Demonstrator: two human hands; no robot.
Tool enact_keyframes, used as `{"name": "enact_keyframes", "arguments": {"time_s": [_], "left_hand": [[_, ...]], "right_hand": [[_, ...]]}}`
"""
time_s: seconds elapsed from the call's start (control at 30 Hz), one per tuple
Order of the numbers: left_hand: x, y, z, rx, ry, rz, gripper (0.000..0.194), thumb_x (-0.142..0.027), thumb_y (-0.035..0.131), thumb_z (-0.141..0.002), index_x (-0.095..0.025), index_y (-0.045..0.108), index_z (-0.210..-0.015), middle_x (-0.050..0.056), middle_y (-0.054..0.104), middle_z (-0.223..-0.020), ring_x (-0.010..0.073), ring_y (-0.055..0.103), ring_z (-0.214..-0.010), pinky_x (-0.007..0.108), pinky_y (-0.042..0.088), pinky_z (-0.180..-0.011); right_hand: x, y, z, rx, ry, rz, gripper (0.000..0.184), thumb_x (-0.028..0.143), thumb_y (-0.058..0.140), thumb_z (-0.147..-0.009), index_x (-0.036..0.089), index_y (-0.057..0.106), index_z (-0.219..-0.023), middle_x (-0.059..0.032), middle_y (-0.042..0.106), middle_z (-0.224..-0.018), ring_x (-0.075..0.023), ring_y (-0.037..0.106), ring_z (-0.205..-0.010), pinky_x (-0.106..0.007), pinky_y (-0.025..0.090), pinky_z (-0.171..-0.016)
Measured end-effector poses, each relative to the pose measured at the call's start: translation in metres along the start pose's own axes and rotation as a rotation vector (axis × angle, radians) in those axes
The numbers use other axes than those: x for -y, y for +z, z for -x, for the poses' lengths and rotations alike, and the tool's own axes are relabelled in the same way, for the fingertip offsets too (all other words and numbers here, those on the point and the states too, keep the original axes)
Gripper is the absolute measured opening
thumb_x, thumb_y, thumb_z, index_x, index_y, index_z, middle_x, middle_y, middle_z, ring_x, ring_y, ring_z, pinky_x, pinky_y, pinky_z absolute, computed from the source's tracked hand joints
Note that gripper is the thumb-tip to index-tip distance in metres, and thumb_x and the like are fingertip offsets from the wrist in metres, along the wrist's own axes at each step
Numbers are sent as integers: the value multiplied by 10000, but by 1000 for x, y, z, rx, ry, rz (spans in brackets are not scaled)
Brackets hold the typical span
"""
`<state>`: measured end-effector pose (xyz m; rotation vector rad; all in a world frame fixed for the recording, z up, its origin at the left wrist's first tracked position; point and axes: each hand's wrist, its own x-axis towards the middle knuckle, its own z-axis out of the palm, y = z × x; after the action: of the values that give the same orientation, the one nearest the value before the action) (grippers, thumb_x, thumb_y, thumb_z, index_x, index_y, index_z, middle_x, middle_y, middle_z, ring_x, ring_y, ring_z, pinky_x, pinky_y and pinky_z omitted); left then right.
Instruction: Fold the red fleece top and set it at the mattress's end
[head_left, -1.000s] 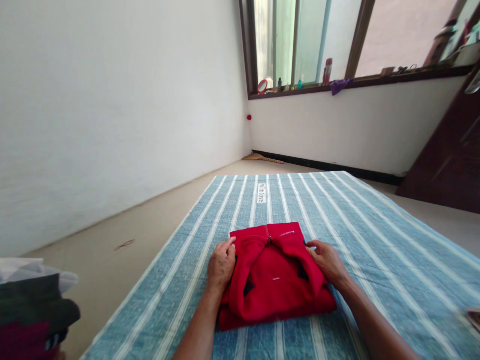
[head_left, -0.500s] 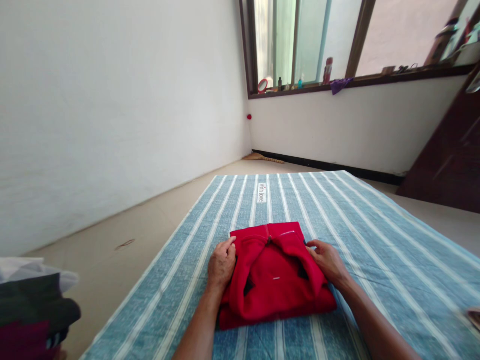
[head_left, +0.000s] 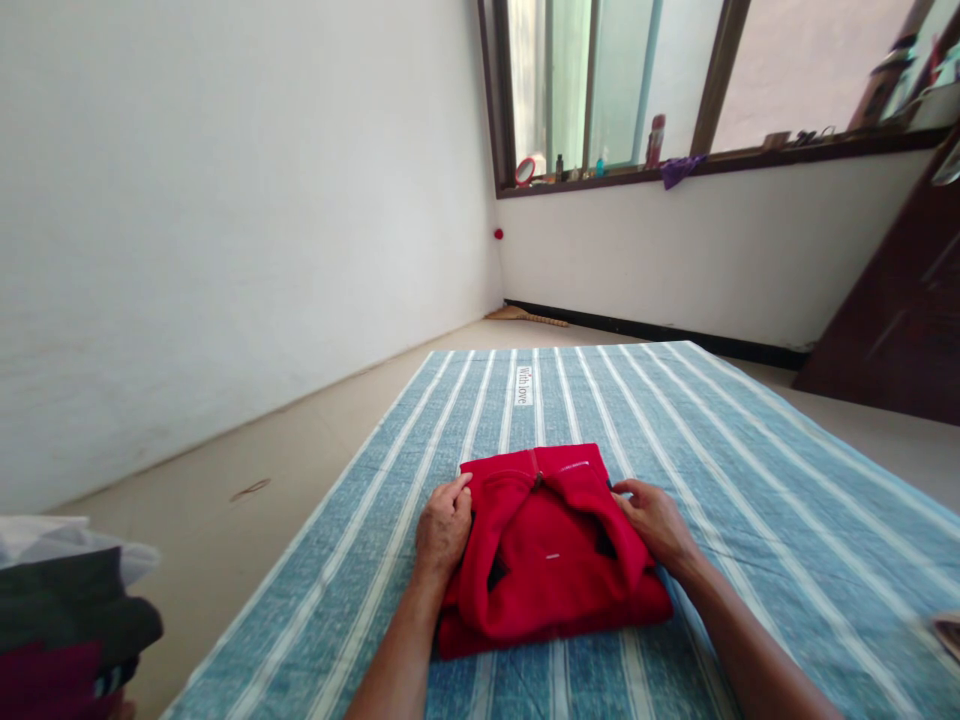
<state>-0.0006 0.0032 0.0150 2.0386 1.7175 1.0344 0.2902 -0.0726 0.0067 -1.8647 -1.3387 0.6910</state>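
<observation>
A red hooded jacket [head_left: 553, 590] lies folded into a neat block, its hood and zip pull facing up. At its left edge my left hand [head_left: 445, 524] is closed on the fabric, fingers bent along the side. Across from it, my right hand [head_left: 654, 518] pinches the opposite edge between thumb and fingers, with some fingertips hidden against the cloth. Underneath is a blue tablecloth [head_left: 360, 560] with white stripes and a "With love" label [head_left: 523, 386].
A pile of dark, purple and white clothes [head_left: 67, 610] is at the lower left. Bottles and a small round mirror [head_left: 525, 171] stand on the window sill. A dark brown door [head_left: 892, 310] is at the right. A brown object [head_left: 946, 632] is cut off at the right edge.
</observation>
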Motion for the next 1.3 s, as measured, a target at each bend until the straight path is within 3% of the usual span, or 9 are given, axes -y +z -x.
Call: {"name": "enact_keyframes", "arguments": {"time_s": [1.3], "left_hand": [[-3,0,-1,28,-20,-9,383,-238,396,-836,-122,681,-1064,128,682,-1105,208,626,-1047,345,459,-972]], "right_hand": [[2,0,1,-2,2,8,451,487,454,-743,134,695,-887,-24,550,-564,-176,512,-580,-270,324,-540]]}}
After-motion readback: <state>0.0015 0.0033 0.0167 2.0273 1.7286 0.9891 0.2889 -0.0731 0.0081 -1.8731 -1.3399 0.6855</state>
